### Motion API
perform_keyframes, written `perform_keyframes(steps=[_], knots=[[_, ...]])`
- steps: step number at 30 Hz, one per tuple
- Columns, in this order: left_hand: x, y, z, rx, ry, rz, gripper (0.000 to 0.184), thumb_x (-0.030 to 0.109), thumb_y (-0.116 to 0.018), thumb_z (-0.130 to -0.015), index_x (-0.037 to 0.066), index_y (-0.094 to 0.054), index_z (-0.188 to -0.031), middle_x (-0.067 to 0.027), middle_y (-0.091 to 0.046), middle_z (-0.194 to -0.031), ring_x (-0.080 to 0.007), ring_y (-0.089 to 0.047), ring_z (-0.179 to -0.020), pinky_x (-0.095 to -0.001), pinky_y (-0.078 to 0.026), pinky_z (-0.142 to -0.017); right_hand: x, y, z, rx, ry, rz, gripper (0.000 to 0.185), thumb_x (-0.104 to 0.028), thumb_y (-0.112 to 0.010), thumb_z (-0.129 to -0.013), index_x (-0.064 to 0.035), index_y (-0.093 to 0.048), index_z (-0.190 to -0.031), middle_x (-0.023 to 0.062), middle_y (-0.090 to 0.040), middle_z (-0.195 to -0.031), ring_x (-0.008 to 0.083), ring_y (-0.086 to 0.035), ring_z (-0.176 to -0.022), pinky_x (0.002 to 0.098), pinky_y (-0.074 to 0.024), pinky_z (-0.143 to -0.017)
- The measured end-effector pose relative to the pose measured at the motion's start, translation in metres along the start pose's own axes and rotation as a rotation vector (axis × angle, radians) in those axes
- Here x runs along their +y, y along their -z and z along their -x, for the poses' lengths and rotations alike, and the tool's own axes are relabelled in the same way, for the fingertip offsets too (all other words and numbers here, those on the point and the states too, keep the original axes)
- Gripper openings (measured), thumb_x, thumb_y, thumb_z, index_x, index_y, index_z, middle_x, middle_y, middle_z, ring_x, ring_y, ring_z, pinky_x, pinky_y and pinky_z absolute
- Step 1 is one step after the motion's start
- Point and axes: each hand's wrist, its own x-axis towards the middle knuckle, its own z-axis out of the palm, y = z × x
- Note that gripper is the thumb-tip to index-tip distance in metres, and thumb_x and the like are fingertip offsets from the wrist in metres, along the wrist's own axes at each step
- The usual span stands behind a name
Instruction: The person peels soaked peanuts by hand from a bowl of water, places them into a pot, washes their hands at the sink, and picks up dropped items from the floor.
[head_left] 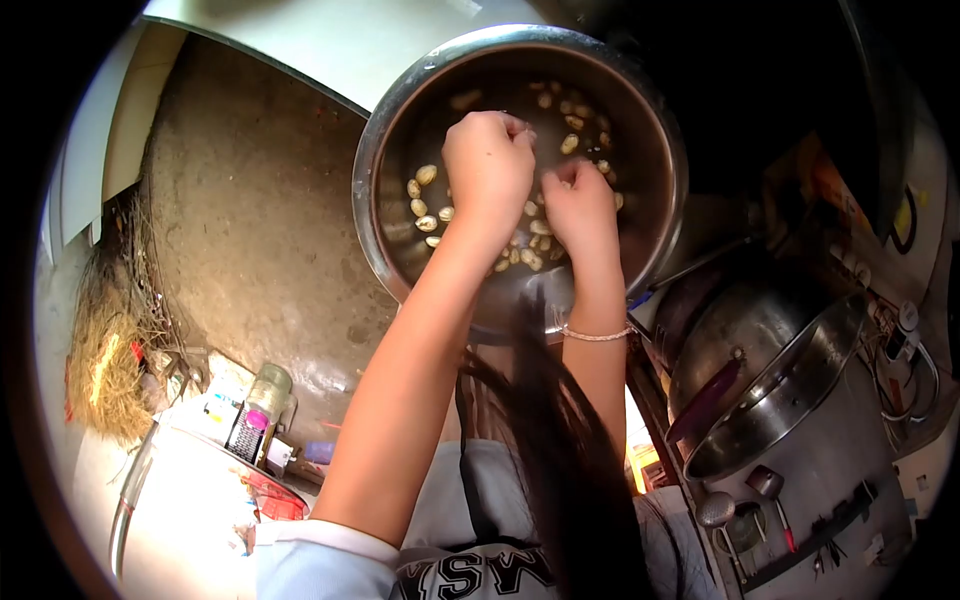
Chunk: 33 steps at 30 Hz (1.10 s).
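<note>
A large metal pot [368,190] holds many small pale, shell-like pieces [427,175] that seem to lie in liquid. Over the pot's middle, my left hand [492,150] is closed with its fingers curled; what it holds, if anything, is hidden. My right hand [580,198] is over the right part of the pot, its fingertips pinched together and slightly blurred. Whatever lies between those fingertips is too small to name. The two hands are apart. Pale pieces lie left of my left hand, below between both hands, and above my right hand.
Behind the pot is a pale surface [310,40]. Large metal pans [790,390] lean at the right, above hanging ladles [716,510]. At the lower left stand a glass jar [272,385] and a grater [247,436], near a straw broom [108,385]. Dark hair hangs below the pot.
</note>
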Motion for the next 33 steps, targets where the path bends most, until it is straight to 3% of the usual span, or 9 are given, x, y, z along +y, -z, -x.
perform_keyframes(steps=[2,5,11,14,18,20,26,30,33], knots=[[0.002,0.002,-0.002,0.016,0.034,0.033,0.01,0.005,-0.062,-0.063,-0.004,-0.063,-0.068,-0.0168,-0.059,-0.06,-0.0227,-0.06,-0.058,-0.0279,-0.047,-0.058,0.0,0.0,-0.002,0.0,-0.022,-0.005,0.024,-0.02,-0.053,-0.071,0.0017,-0.054,-0.081,0.0213,-0.057,-0.079,0.0356,-0.055,-0.078,0.0386,-0.0434,-0.069],[0.011,0.023,-0.002,-0.222,0.417,0.721,0.015,0.005,-0.063,-0.072,-0.007,-0.061,-0.08,-0.0069,-0.061,-0.069,-0.0081,-0.057,-0.06,-0.0164,-0.045,-0.054,-0.006,-0.001,-0.001,0.006,-0.058,0.002,0.025,-0.021,-0.051,-0.072,0.0016,-0.054,-0.083,0.0208,-0.058,-0.081,0.0361,-0.055,-0.079,0.0394,-0.0431,-0.071],[0.055,0.065,0.021,-0.448,0.496,1.052,0.02,0.009,-0.063,-0.074,-0.006,-0.059,-0.087,-0.009,-0.06,-0.076,-0.0091,-0.057,-0.063,-0.016,-0.046,-0.059,-0.004,-0.001,-0.003,-0.012,-0.06,-0.058,0.025,-0.02,-0.045,-0.076,0.0006,-0.054,-0.086,0.0214,-0.057,-0.086,0.0364,-0.054,-0.083,0.0412,-0.0427,-0.073],[0.081,0.071,0.036,-0.426,0.432,0.907,0.022,0.008,-0.063,-0.074,-0.007,-0.058,-0.089,-0.0093,-0.06,-0.076,-0.0101,-0.057,-0.064,-0.0155,-0.045,-0.059,0.001,-0.006,-0.005,-0.027,-0.062,-0.083,0.025,-0.021,-0.046,-0.075,-0.0008,-0.055,-0.086,0.0212,-0.057,-0.086,0.036,-0.055,-0.082,0.0419,-0.0432,-0.073],[0.072,0.055,0.043,-0.018,-0.206,0.055,0.013,0.004,-0.063,-0.069,-0.005,-0.063,-0.079,-0.0076,-0.061,-0.068,-0.0088,-0.055,-0.056,-0.0192,-0.045,-0.053,-0.013,0.006,0.003,0.006,-0.082,0.069,0.023,-0.019,-0.047,-0.074,-0.0018,-0.055,-0.087,0.02,-0.059,-0.084,0.0336,-0.057,-0.081,0.0409,-0.0454,-0.071],[0.073,0.053,0.043,-0.173,0.092,0.311,0.015,0.003,-0.063,-0.069,-0.003,-0.063,-0.082,-0.0066,-0.061,-0.065,-0.0062,-0.054,-0.053,-0.0194,-0.044,-0.051,-0.016,0.011,0.007,-0.021,-0.115,0.051,0.022,-0.019,-0.048,-0.074,-0.0033,-0.055,-0.087,0.0187,-0.059,-0.083,0.0325,-0.058,-0.08,0.0396,-0.0461,-0.07],[0.074,0.041,0.059,-0.052,-0.263,-0.088,0.012,0.0,-0.062,-0.068,0.0,-0.062,-0.08,-0.0043,-0.061,-0.065,-0.0061,-0.055,-0.058,-0.0185,-0.044,-0.055,-0.009,0.01,0.013,-0.038,-0.01,0.056,0.02,-0.018,-0.051,-0.071,-0.0032,-0.056,-0.084,0.0173,-0.06,-0.079,0.0322,-0.058,-0.077,0.0386,-0.0467,-0.067],[0.099,0.043,0.07,-0.048,-0.288,-0.006,0.009,-0.001,-0.062,-0.068,-0.002,-0.062,-0.077,-0.0035,-0.06,-0.065,-0.0059,-0.054,-0.058,-0.0183,-0.043,-0.054,-0.006,0.003,0.016,0.059,0.063,0.021,0.015,-0.012,-0.051,-0.07,-0.0032,-0.058,-0.079,0.0166,-0.061,-0.075,0.031,-0.059,-0.074,0.0369,-0.0479,-0.065],[0.132,0.046,0.087,-0.239,-0.164,0.383,0.007,0.0,-0.064,-0.068,-0.001,-0.058,-0.072,-0.0018,-0.057,-0.063,-0.0052,-0.051,-0.055,-0.0151,-0.04,-0.048,-0.008,0.013,0.03,0.099,0.056,-0.181,0.013,-0.015,-0.052,-0.07,-0.0048,-0.058,-0.075,0.0137,-0.061,-0.073,0.0276,-0.06,-0.072,0.0347,-0.0476,-0.062]])
